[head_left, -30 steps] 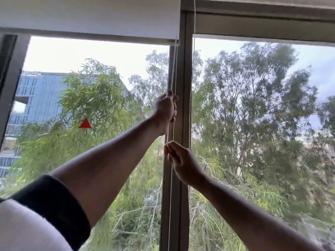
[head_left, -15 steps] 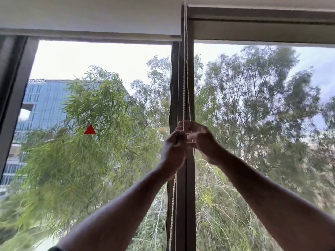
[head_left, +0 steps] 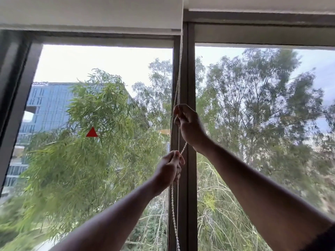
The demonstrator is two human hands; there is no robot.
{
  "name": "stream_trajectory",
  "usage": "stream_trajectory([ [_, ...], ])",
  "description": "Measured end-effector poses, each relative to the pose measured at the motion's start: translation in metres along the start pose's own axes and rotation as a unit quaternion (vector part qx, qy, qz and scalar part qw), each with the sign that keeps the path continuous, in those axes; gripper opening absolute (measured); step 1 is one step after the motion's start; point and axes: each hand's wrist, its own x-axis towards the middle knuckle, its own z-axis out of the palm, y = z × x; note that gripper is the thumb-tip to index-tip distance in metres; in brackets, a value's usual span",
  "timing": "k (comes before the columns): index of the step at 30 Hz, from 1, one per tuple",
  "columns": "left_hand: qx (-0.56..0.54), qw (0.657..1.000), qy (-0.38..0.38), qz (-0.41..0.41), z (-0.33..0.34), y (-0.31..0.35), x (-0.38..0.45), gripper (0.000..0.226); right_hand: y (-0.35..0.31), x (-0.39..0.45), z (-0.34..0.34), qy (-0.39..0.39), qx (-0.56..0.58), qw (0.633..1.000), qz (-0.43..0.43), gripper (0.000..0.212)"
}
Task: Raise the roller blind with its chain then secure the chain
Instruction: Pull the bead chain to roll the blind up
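Fingers (head_left: 176,113) pinching chain (head_left: 178,84), mullion (head_left: 188,87) behind, blind (head_left: 90,13) raised

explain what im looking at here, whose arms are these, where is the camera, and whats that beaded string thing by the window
The camera sits on a person's head and looks forward, so the two bare arms reaching in from below belong to that person. They stand at a window split by a dark upright frame post. At the top left is a white roller blind, rolled most of the way up. The beaded string is the blind's chain, a loop that hangs down in front of the post; pulling it winds the blind. The right hand is higher and pinches the chain, and the left hand is closed on it lower down. Outside are trees and a glass building. The small red triangle looks like a mark on the glass.
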Motion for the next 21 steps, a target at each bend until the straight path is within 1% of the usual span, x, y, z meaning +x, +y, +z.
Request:
stream_trajectory([
  [4,-0.018,0.998,0.041,-0.033,-0.020,0.026,0.021,0.058,0.009,-0.016,0.000,-0.012,-0.053,0.998,-0.038,0.038],
  [7,-0.038,0.997,0.056,-0.022,-0.032,0.068,0.043,0.061,0.013,-0.030,-0.001,-0.016,-0.063,0.996,-0.055,0.032],
  [10,-0.060,0.997,0.049,-0.002,-0.029,0.117,0.060,0.054,0.021,-0.044,0.002,-0.038,-0.070,0.995,-0.063,0.029],
  [14,-0.085,0.996,0.035,0.009,-0.006,0.162,0.066,0.037,0.029,-0.056,0.004,-0.050,-0.097,0.992,-0.066,0.039],
  [16,-0.098,0.993,0.067,0.021,0.002,0.168,0.067,0.034,0.029,-0.058,0.001,-0.050,-0.094,0.992,-0.062,0.042],
  [18,-0.110,0.988,0.100,0.048,0.007,0.162,0.066,0.038,0.028,-0.059,-0.004,-0.060,-0.092,0.992,-0.061,0.043],
  [21,-0.095,0.986,0.106,0.083,0.011,0.144,0.062,0.041,0.030,-0.064,-0.009,-0.107,-0.073,0.991,-0.033,0.037],
])
